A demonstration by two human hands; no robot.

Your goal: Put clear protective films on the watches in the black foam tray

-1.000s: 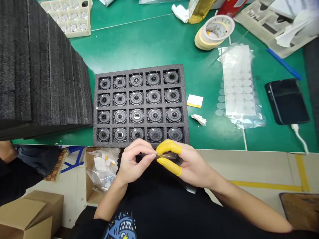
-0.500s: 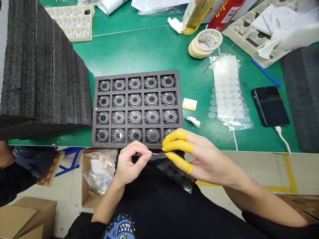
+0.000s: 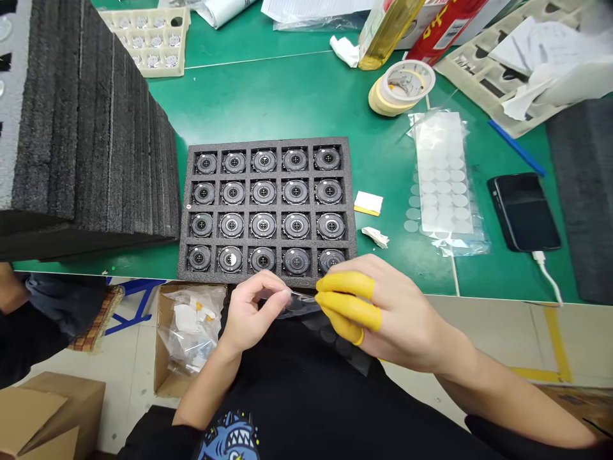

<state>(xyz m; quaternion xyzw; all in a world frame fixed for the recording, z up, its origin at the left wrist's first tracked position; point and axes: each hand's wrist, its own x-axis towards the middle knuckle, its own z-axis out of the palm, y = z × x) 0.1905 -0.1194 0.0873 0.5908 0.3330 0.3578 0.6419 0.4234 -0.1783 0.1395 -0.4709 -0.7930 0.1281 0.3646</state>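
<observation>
My left hand (image 3: 256, 313) pinches a sheet of clear round film stickers (image 3: 299, 305) between thumb and forefinger, at the table's front edge. My right hand (image 3: 383, 306) wears yellow finger cots (image 3: 352, 311) on its thumb and two fingers. Those fingertips close together on the sheet's right side; exactly what lies between them is hidden. Part of the sheet hangs below the right hand, against a black shirt. Just beyond both hands lies a dark foam tray (image 3: 268, 143) with round watch bodies (image 3: 263, 225) set back-up in its cells. One in the front row bears a white patch (image 3: 232, 259).
Stacked foam trays (image 3: 96, 140) rise at left. Right of the tray lie a white pad (image 3: 368, 202), crumpled tissue (image 3: 375, 237), sticker sheets (image 3: 443, 172) and a plugged-in phone (image 3: 524, 211). Tape rolls (image 3: 401, 88) and a bottle (image 3: 385, 32) stand behind. A carton (image 3: 165, 338) sits below.
My right hand's fingers have drawn together and its wrist has turned over at the sheet. The left hand keeps its pinch. The view has shifted slightly.
</observation>
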